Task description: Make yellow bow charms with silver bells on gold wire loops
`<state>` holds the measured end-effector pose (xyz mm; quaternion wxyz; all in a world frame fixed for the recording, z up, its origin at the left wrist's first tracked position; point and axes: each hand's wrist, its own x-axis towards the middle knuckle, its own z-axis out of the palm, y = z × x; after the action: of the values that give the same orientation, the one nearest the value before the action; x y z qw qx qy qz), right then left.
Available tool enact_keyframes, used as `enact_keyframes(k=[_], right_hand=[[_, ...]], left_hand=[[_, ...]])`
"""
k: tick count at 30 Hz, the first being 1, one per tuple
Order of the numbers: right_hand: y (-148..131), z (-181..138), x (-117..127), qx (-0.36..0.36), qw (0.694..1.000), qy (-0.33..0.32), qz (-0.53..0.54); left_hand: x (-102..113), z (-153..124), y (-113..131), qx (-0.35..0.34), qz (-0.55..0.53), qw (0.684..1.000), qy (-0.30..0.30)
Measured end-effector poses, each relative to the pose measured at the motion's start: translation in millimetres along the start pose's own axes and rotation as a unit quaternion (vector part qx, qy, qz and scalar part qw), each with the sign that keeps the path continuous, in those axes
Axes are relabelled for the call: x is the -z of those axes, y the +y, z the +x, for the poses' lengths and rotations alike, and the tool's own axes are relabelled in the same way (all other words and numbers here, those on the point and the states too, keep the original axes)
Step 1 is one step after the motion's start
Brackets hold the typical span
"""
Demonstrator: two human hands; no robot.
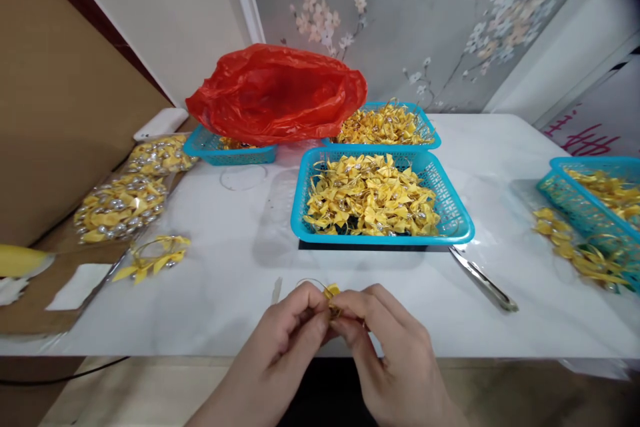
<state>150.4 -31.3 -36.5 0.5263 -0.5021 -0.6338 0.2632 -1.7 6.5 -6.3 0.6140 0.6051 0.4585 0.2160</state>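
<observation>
Close to the table's front edge, both hands meet over a yellow ribbon-bow band (331, 291), whose thin loop curves up to the left. My left hand (293, 333) pinches it between thumb and forefinger. On the other side, my right hand (385, 340) has its thumb and fingertips closed on the same band. The fingers cover most of the bow. Directly beyond the hands stands a blue basket (383, 239) heaped with similar yellow bows (373, 197) with silvery beads. A scalpel-like knife (485, 280) lies at the basket's right front corner.
A red plastic bag (275, 93) rests over the back baskets. Bagged bead bows (123, 207) lie at left, near a loose bow band (153, 259). Another blue basket (595, 200) stands right, with yellow bows (583, 250) beside it. A white paper piece (80, 287) lies front left.
</observation>
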Motion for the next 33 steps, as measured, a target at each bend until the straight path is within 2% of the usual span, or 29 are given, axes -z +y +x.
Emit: enact_keyframes(k=[3,6,8,10,12,14,17,21,24,26,28,29,31,33], right_hand=[[-3,4,2,-0.034,0.998,-0.007,0.061],[-3,12,12,-0.113,0.981,0.004,0.158],[-1,21,24,-0.182,0.943,0.037,0.277],[5,30,39,-0.239,0.881,0.092,0.397],[14,38,56,-0.265,0.843,0.148,0.443],[24,42,70,-0.256,0.845,0.205,0.423],[40,43,86,-0.237,0.854,0.249,0.391],[53,37,95,-0.221,0.864,0.274,0.359],[51,30,91,-0.214,0.877,0.277,0.328],[43,24,83,-0.2,0.915,0.223,0.269],[30,18,72,-0.165,0.968,0.088,0.169],[24,17,65,-0.143,0.982,0.004,0.123],[12,14,53,-0.1,0.989,-0.088,0.071],[3,14,43,-0.057,0.991,-0.109,0.047]], left_hand=[[-1,-2,0,-0.016,0.046,0.999,0.001],[-2,-3,-1,-0.033,0.053,0.998,0.011],[-3,-2,-1,-0.03,0.011,0.999,0.008],[-3,-3,-1,-0.017,-0.044,0.999,0.0],[-3,-4,0,-0.002,-0.095,0.995,-0.005],[-3,-6,0,0.008,-0.132,0.991,-0.003],[-2,-6,0,0.018,-0.176,0.984,-0.005],[0,-5,-3,0.027,-0.234,0.972,-0.01],[1,-4,-5,0.029,-0.277,0.96,-0.022],[0,-3,-5,0.033,-0.302,0.952,-0.024],[-1,-1,-4,0.036,-0.326,0.945,-0.018],[-2,0,-2,0.038,-0.339,0.94,-0.013],[-3,1,1,0.047,-0.371,0.927,-0.003],[-4,2,4,0.065,-0.399,0.915,0.007]])
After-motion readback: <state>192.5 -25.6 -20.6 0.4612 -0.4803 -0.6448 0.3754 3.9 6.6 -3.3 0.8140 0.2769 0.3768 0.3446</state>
